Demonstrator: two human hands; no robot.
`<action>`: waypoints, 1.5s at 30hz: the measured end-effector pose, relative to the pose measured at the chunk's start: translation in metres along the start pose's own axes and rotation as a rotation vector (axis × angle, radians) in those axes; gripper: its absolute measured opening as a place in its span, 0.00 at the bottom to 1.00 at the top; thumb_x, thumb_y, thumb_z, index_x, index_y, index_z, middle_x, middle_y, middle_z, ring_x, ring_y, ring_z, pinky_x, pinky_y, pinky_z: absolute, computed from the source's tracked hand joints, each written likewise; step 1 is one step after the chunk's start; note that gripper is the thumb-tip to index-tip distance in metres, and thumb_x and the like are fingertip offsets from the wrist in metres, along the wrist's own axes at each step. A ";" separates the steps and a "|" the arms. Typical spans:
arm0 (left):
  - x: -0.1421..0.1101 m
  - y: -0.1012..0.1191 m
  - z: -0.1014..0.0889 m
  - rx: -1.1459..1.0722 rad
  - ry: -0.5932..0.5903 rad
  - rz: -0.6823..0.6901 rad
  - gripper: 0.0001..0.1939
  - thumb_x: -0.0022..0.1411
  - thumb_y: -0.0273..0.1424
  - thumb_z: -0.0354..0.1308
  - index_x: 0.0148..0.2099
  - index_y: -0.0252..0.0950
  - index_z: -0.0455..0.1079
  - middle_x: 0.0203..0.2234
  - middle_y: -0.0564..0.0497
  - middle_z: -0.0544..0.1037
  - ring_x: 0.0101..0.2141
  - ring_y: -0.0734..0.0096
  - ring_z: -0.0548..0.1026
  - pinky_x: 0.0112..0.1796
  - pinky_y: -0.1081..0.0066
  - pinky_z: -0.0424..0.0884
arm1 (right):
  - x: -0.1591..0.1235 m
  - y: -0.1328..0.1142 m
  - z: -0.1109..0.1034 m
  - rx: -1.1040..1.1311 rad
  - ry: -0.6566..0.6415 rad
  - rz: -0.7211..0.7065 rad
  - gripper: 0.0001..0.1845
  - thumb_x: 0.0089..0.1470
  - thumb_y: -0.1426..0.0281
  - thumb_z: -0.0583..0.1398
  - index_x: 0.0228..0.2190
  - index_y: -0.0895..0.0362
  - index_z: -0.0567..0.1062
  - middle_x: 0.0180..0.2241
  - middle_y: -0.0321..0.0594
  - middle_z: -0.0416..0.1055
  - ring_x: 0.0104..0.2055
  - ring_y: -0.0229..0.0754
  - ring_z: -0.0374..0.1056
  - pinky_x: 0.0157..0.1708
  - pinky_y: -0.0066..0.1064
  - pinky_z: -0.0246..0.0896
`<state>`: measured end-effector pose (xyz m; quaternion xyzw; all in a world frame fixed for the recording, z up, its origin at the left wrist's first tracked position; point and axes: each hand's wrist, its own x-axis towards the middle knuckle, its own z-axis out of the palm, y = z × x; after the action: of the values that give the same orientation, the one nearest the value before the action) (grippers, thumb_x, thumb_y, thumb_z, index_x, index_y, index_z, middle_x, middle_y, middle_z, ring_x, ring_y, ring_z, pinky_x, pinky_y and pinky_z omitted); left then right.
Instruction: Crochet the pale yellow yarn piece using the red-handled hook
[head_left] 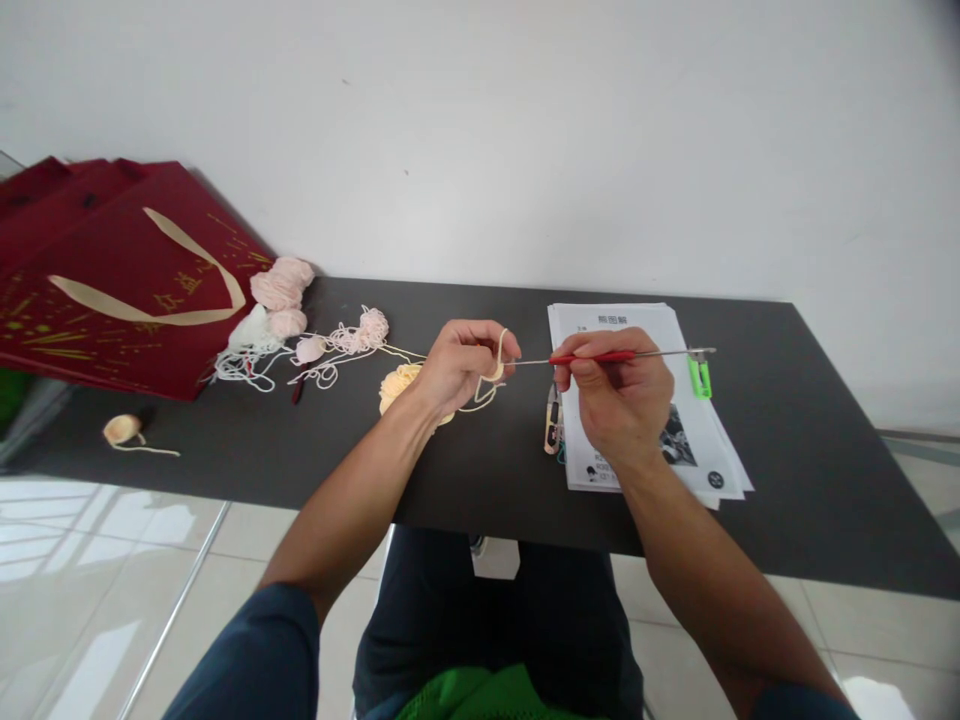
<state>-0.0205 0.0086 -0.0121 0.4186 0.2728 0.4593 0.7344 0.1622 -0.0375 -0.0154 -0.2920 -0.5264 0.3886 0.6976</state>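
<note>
My left hand (459, 365) is closed on a small cream crochet piece (493, 372), with a loop of cream yarn over its forefinger. A cream yarn ball (396, 385) lies just behind that hand on the dark table (825, 440). My right hand (619, 395) pinches a crochet hook by its red handle (592, 357); the metal tip points left into the piece, and the shaft runs right past the hand. Both hands hover above the table's middle, a few centimetres apart.
Printed sheets (697, 430) lie under my right hand, with green thread snips (700, 376) on them and a second small tool (553, 425) at their left edge. Pink yarn balls (281, 285) and loose strands sit left of centre. Red gift bags (112, 270) fill the far left. A small cream ball (121, 430) lies near the left front edge.
</note>
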 end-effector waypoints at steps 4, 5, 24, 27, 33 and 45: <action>0.000 -0.001 0.000 -0.001 -0.006 0.030 0.12 0.37 0.21 0.61 0.28 0.32 0.81 0.17 0.51 0.76 0.19 0.74 0.69 0.24 0.71 0.63 | 0.000 0.006 0.000 0.080 0.035 0.099 0.10 0.57 0.66 0.72 0.35 0.52 0.76 0.34 0.34 0.82 0.26 0.34 0.73 0.24 0.29 0.69; 0.001 -0.001 0.000 0.007 0.000 0.039 0.12 0.37 0.21 0.61 0.28 0.33 0.81 0.18 0.51 0.76 0.20 0.73 0.70 0.25 0.70 0.64 | 0.000 0.007 0.000 0.094 0.052 0.127 0.10 0.57 0.66 0.72 0.35 0.52 0.76 0.33 0.34 0.81 0.26 0.34 0.73 0.24 0.28 0.68; 0.000 -0.001 -0.001 -0.016 -0.038 0.092 0.10 0.40 0.21 0.64 0.29 0.34 0.81 0.20 0.51 0.76 0.22 0.73 0.70 0.27 0.70 0.63 | 0.001 0.007 0.002 0.195 0.057 0.177 0.12 0.55 0.64 0.73 0.34 0.52 0.75 0.32 0.33 0.81 0.26 0.33 0.71 0.24 0.26 0.67; -0.002 -0.001 0.000 0.039 0.000 0.173 0.08 0.44 0.22 0.70 0.31 0.36 0.81 0.23 0.51 0.78 0.25 0.73 0.73 0.30 0.70 0.66 | 0.002 0.009 0.001 0.228 0.107 0.287 0.14 0.54 0.63 0.74 0.33 0.52 0.75 0.32 0.33 0.80 0.26 0.32 0.71 0.24 0.25 0.67; -0.001 -0.008 0.001 0.260 0.159 0.334 0.07 0.49 0.26 0.73 0.33 0.37 0.82 0.25 0.53 0.78 0.26 0.76 0.71 0.30 0.72 0.65 | 0.005 0.008 -0.001 0.123 0.116 0.136 0.13 0.55 0.63 0.73 0.34 0.51 0.75 0.33 0.33 0.80 0.27 0.33 0.72 0.25 0.27 0.69; 0.000 -0.011 0.010 0.354 0.424 0.485 0.21 0.54 0.30 0.73 0.52 0.40 0.81 0.27 0.56 0.78 0.25 0.79 0.72 0.28 0.75 0.68 | -0.017 0.010 0.007 -0.319 0.043 -0.314 0.14 0.57 0.75 0.70 0.43 0.45 0.84 0.44 0.38 0.86 0.37 0.45 0.84 0.37 0.44 0.85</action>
<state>-0.0074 0.0026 -0.0165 0.4871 0.3871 0.6423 0.4477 0.1508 -0.0466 -0.0303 -0.3211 -0.6051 0.1808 0.7057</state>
